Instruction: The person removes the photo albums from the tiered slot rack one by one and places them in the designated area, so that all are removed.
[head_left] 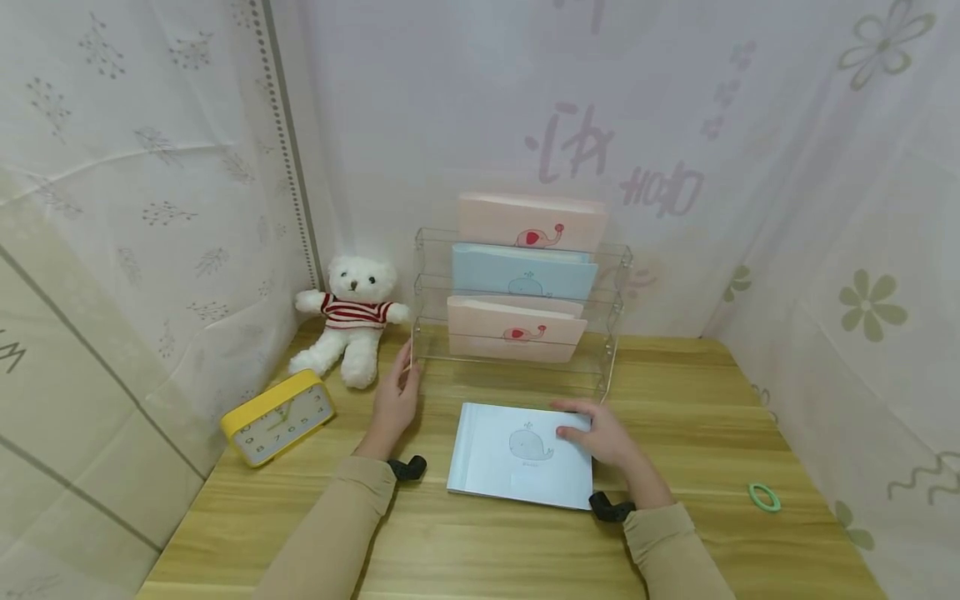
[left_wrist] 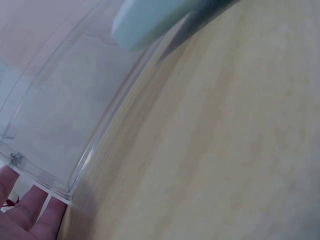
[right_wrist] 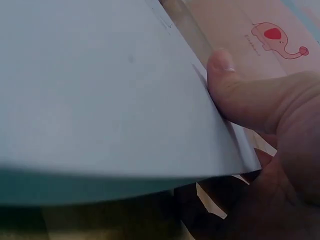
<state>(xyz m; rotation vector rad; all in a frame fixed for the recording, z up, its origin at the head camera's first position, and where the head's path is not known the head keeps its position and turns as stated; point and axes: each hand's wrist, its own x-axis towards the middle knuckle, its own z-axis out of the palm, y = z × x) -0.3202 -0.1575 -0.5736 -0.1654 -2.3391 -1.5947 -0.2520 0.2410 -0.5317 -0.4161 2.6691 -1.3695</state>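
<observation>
My right hand (head_left: 603, 435) grips the right edge of a pale blue booklet (head_left: 487, 467) with a whale drawing. In the right wrist view, the thumb (right_wrist: 245, 97) lies over the booklet's edge (right_wrist: 110, 110) while other fingers are partly hidden below. A clear acrylic rack (head_left: 517, 375) stands just beyond it, with three tiers. It bears a pink booklet (head_left: 480, 221) at the top, a blue one (head_left: 480, 267) in the middle and a pink one (head_left: 480, 329) lowest. At the rack's left side, my left hand (head_left: 393, 402) rests its extended fingers against the outer panel.
A white teddy bear (head_left: 356, 312) in a striped shirt sits left of the rack. Nearer stands a yellow alarm clock (head_left: 279, 417). A green ring (head_left: 764, 497) lies on the right of the wooden table (head_left: 682, 417). Patterned curtains (head_left: 660, 100) surround the table.
</observation>
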